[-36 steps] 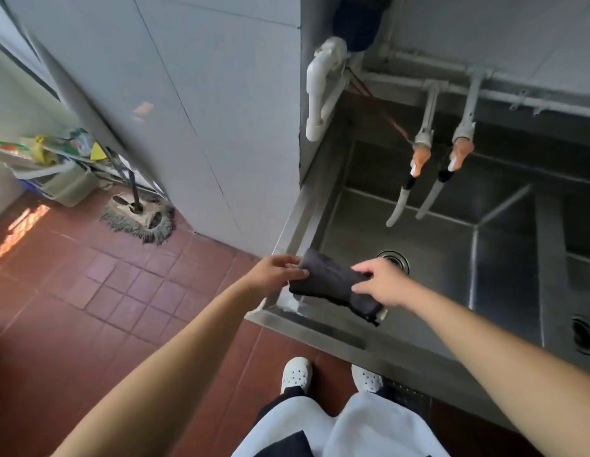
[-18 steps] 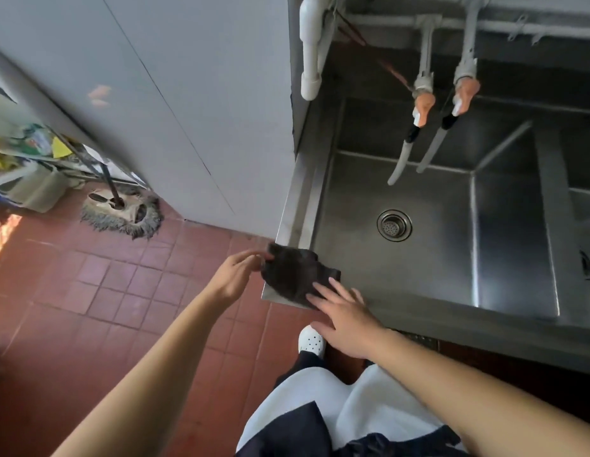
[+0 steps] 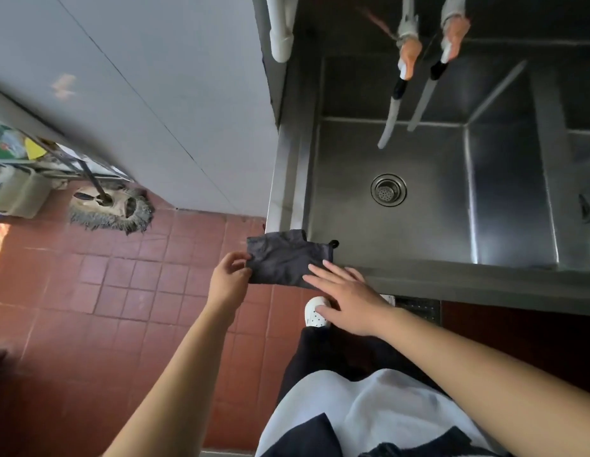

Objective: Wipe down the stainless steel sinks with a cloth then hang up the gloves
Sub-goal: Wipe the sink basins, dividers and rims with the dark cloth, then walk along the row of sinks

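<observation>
Dark cloth (image 3: 285, 257) lies on sink (image 3: 451, 275) front-left corner — left hand (image 3: 228, 285) pinches its edge, right hand (image 3: 349, 300) flat, fingers extended onto it. Risk: overhanging cloth slides floorward if released.

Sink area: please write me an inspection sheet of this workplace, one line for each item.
Surface: steel sink, basin looks dry, drain uncovered.
Job's things: dark cloth lies spread on the sink's front left corner, partly past the rim; gloves not seen.
Clutter: small dark object in the basin to the right, too blurred to tell.
Hands: left hand pinches the cloth's left edge; right hand lies flat, fingers straight, on the cloth's near right part.
Cables: nothing seen; two hoses hang over the basin.
Surroundings: mop on red floor tiles, grey wall, white pipe.
</observation>
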A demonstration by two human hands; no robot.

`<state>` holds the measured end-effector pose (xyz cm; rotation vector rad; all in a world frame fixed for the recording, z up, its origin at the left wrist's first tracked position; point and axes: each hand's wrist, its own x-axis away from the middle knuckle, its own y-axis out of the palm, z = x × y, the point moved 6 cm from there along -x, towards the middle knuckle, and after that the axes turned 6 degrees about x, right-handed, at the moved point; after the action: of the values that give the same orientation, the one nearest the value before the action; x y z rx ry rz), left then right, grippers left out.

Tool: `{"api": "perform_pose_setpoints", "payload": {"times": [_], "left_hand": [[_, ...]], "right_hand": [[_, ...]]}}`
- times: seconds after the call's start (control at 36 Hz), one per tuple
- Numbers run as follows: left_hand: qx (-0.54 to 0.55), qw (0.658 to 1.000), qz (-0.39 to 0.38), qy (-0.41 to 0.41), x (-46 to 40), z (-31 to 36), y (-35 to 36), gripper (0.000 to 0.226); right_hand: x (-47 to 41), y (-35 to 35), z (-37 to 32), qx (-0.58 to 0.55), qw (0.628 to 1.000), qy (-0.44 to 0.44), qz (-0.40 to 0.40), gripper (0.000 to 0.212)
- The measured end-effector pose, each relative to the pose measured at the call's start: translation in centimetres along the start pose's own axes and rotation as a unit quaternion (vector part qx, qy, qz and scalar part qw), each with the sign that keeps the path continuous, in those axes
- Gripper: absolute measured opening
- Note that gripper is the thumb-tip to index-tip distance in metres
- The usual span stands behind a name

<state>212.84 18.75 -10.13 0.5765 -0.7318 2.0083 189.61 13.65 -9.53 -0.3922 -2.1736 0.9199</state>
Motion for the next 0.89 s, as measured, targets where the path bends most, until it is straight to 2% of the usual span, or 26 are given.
{"api": "perform_pose_setpoints", "payload": {"times": [0.06,0.14,0.25,0.31,0.42,0.5,0.58,0.75,0.81,0.89], "left_hand": [[-0.121,0.991,0.045,0.043,1.0,1.8,0.4,0.018],[-0.292,0.945,0.052,0.139,2.8,5.6,3.0,0.035],[-0.361,0.904,-0.073,0.216,5.6,10.3,11.0,0.048],[-0.378,0.881,-0.141,0.246,7.8,12.1,16.6,0.058],[-0.397,0.819,-0.197,0.365,14.4,15.4,28.4,0.065],[-0.402,0.758,-0.247,0.450,20.7,15.4,37.5,0.071],[-0.423,0.699,-0.292,0.496,26.7,12.7,46.2,0.076],[-0.494,0.585,-0.377,0.521,36.2,4.1,60.1,0.077],[-0.514,0.545,-0.400,0.528,39.0,2.0,63.6,0.075],[-0.519,0.523,-0.429,0.523,42.9,0.7,68.1,0.075]], "right_hand": [[0.5,-1.0,0.4,-0.032,0.999,0.017,0.009,0.061],[2.3,-3.9,2.4,-0.060,0.995,0.054,0.051,0.058],[8.3,-9.6,8.2,-0.058,0.976,0.154,0.145,0.056],[13.5,-12.7,12.2,-0.068,0.949,0.217,0.217,0.055],[26.0,-15.3,19.2,-0.070,0.883,0.327,0.329,0.055],[34.9,-13.9,23.4,-0.088,0.828,0.385,0.398,0.057],[42.1,-10.5,26.6,-0.110,0.782,0.416,0.451,0.059],[53.1,-0.5,34.5,-0.207,0.741,0.502,0.395,0.065],[57.3,1.8,37.0,-0.234,0.714,0.529,0.394,0.065],[63.4,4.1,40.0,-0.282,0.659,0.557,0.420,0.065]]}}
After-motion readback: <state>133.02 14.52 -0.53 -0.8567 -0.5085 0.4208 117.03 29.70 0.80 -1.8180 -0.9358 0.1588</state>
